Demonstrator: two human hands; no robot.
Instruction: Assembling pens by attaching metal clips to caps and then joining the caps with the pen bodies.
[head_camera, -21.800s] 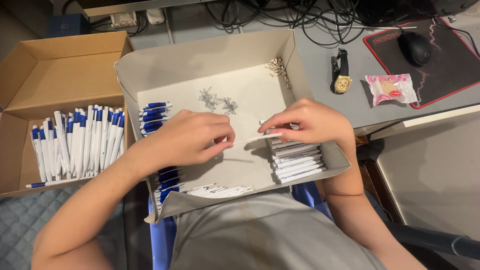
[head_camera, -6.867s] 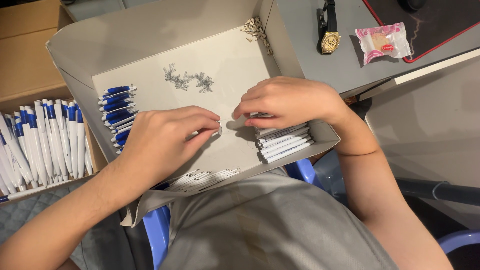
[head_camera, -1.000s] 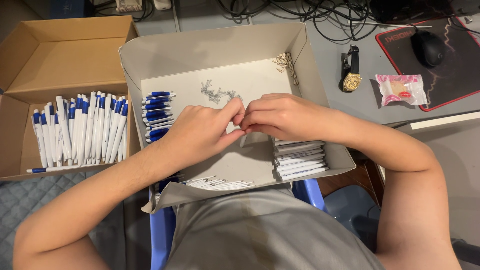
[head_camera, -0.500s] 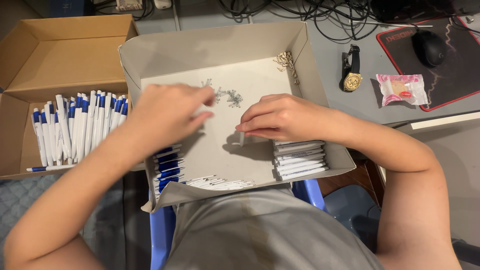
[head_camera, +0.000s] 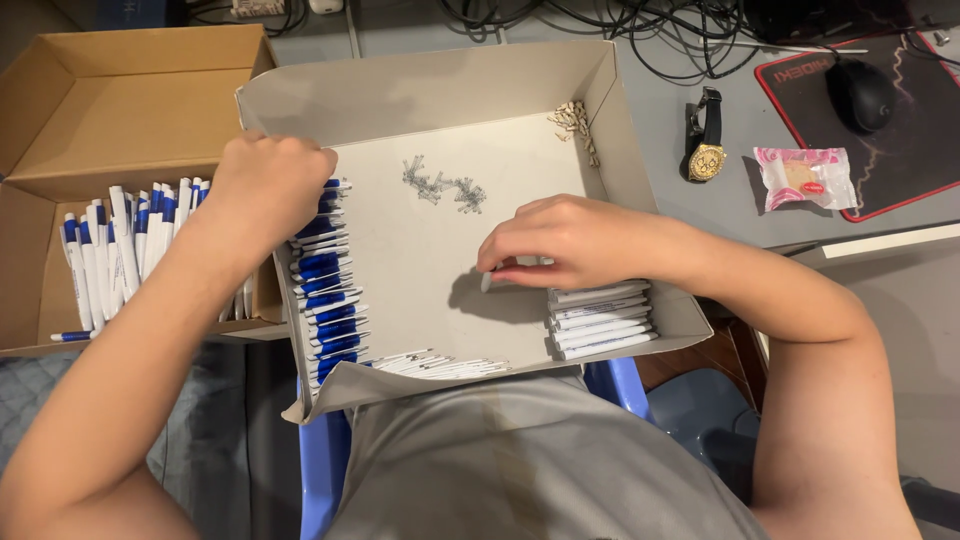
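Blue pen caps (head_camera: 322, 290) line the grey tray's (head_camera: 420, 95) left side, where the left hand (head_camera: 270, 180) closes on one. Right hand (head_camera: 565, 240) pinches a white barrel (head_camera: 492, 282) near stacked white barrels (head_camera: 600, 318), keeping parts sorted.

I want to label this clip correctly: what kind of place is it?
Probably a home or small-office desk used for pen assembly: cables and a mouse on a desk, and boxes holding pens and pen caps.
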